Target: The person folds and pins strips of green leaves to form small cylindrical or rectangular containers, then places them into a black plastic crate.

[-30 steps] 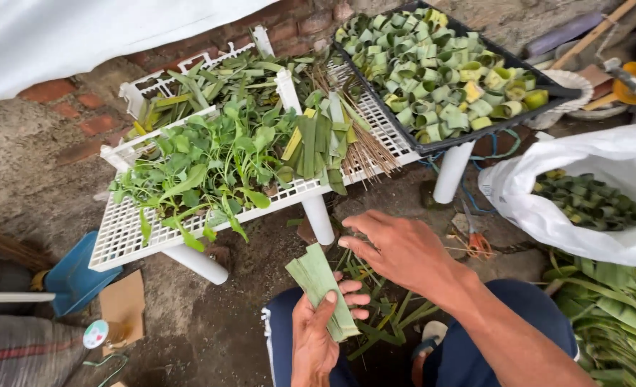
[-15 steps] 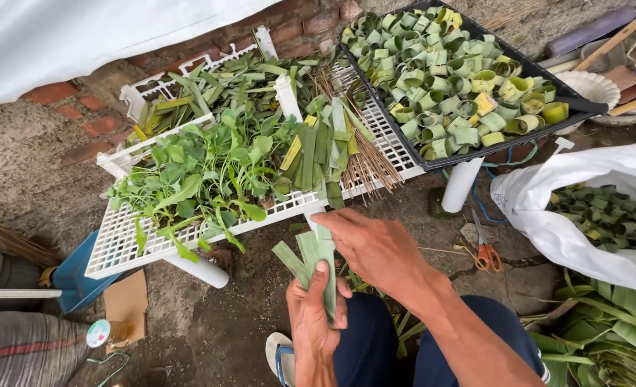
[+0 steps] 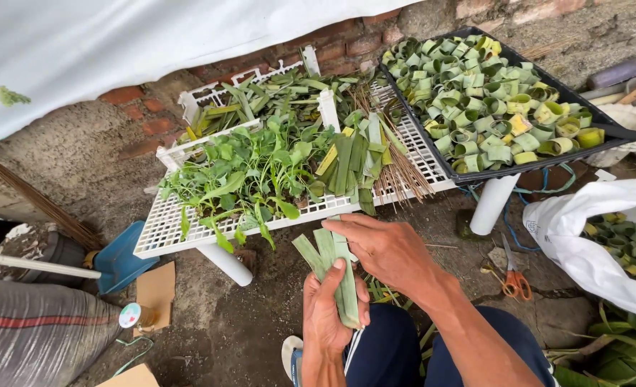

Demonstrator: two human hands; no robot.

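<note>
Head view: a small fan of long pale-green leaf strips (image 3: 330, 269) is held upright in the left hand (image 3: 330, 319), whose fingers (image 3: 330, 285) are wrapped narrowly around the lower half of the bundle, thumb laid along its front. The right hand (image 3: 390, 251) is set at three o'clock of the strips, its fingers curled over their upper ends and pinching them. At twelve o'clock stands the white slatted plastic desk (image 3: 167, 229), loaded with leafy green sprigs (image 3: 250, 168), and at two o'clock the black tray (image 3: 623, 132) of rolled leaf rings (image 3: 486, 97).

For the strips to be evened well, the tips should probably be levelled by the right hand while the left grip is kept snug but not crushing, so that no strip is creased or slid out of line.

Compared with a second ago, the bundle has been raised and turned more upright, and the right hand, then hovering over the ground, is now closed on the strip tops.
</note>
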